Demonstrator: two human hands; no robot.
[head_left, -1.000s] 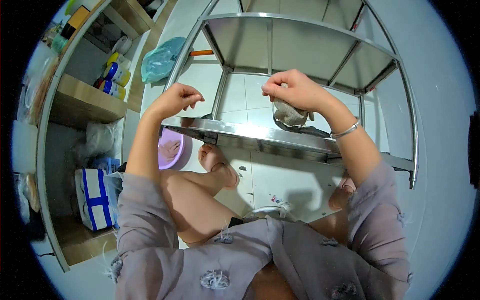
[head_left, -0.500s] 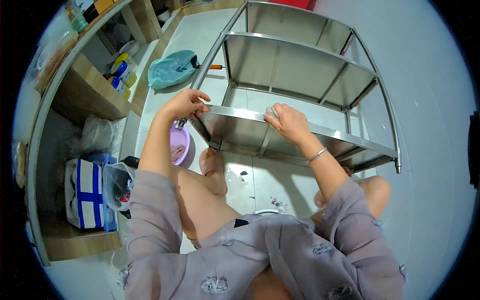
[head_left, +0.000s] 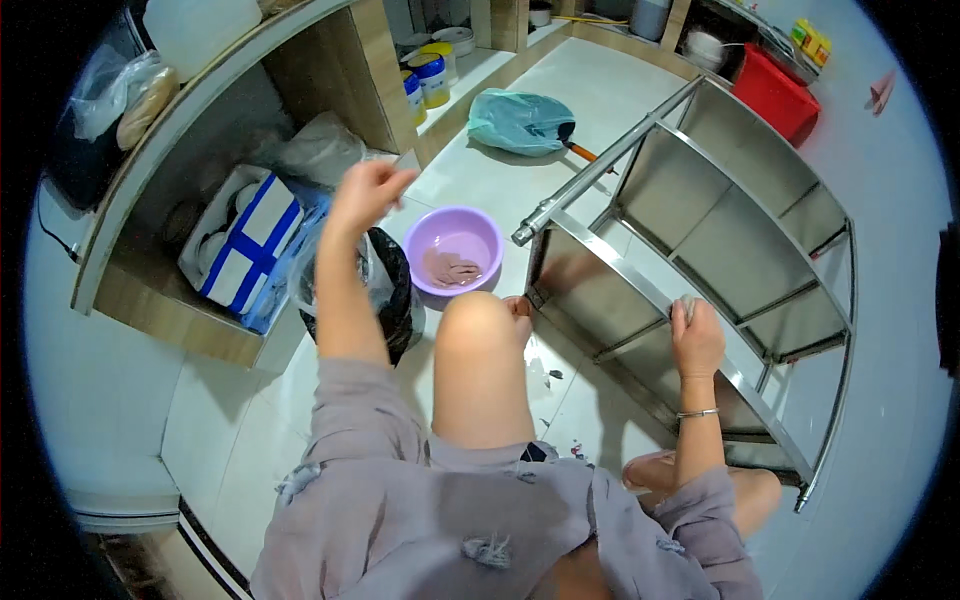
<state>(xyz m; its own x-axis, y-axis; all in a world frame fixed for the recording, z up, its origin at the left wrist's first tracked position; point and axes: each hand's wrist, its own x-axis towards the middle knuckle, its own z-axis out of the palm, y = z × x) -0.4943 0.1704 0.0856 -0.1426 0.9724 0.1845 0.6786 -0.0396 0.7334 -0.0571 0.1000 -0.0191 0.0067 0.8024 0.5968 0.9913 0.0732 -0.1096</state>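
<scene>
A stainless steel rack (head_left: 640,283) lies tipped on the floor to my right, its shelves facing me. My right hand (head_left: 697,338) is closed around a small greyish cleaning pad (head_left: 686,308), mostly hidden by the fingers, and presses it on the rim of the nearest shelf. My left hand (head_left: 375,190) is raised away from the rack, slightly blurred, with its fingers curled together. Whatever it may pinch is too small to tell. Below it stands a bin lined with a black bag (head_left: 395,290), partly behind my forearm. A purple basin (head_left: 455,215) holds water and a brownish-pink cloth (head_left: 452,268).
A teal plastic bag (head_left: 515,122) lies on the floor beside an orange-handled tool (head_left: 580,152). Left of me runs an open cabinet holding a blue-and-white package (head_left: 250,240). A red bucket (head_left: 775,95) stands behind the rack. Dark scraps (head_left: 555,374) dot the wet tiles.
My left hand has left the rack's edge and moved left over the bin. The view has turned left, bringing the basin and bin into fuller sight. My right hand stays on the shelf rim.
</scene>
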